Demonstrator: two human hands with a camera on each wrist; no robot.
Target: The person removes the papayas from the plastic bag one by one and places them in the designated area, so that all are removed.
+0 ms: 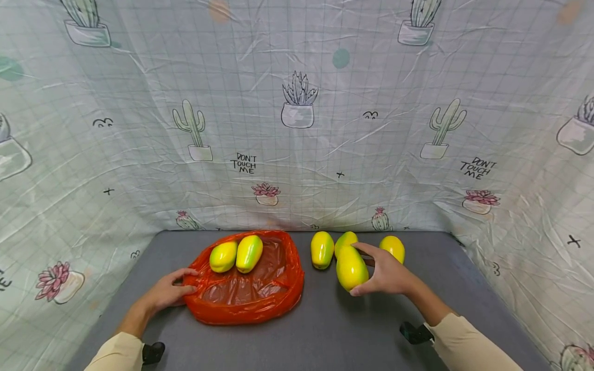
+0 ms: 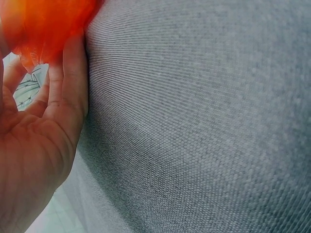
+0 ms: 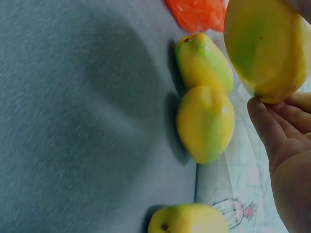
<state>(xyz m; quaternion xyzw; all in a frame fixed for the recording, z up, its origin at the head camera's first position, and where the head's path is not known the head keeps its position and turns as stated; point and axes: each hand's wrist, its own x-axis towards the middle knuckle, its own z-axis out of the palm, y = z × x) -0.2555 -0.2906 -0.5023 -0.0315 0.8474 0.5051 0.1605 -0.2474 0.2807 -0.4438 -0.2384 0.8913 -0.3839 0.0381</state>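
My right hand [image 1: 389, 270] grips a yellow-green papaya [image 1: 351, 269] between thumb and fingers, held up off the table. In the right wrist view the held papaya [image 3: 265, 48] fills the upper right corner, its end against my fingers. My left hand [image 1: 169, 289] holds the left rim of an open red plastic bag [image 1: 238, 313]. The left wrist view shows orange-red plastic [image 2: 48, 24] at that hand's fingertips. Inside the bag lie two papayas, one to the left [image 1: 223, 256] and another beside it [image 1: 249, 254].
Right of the bag stand a papaya [image 1: 322, 250] and, close by, another papaya [image 1: 346, 241] partly hidden behind the held one. Farther right, a papaya [image 1: 393, 248] sits behind my right hand. A cactus-print sheet [image 1: 297, 154] rises behind the grey table [image 1: 320, 340].
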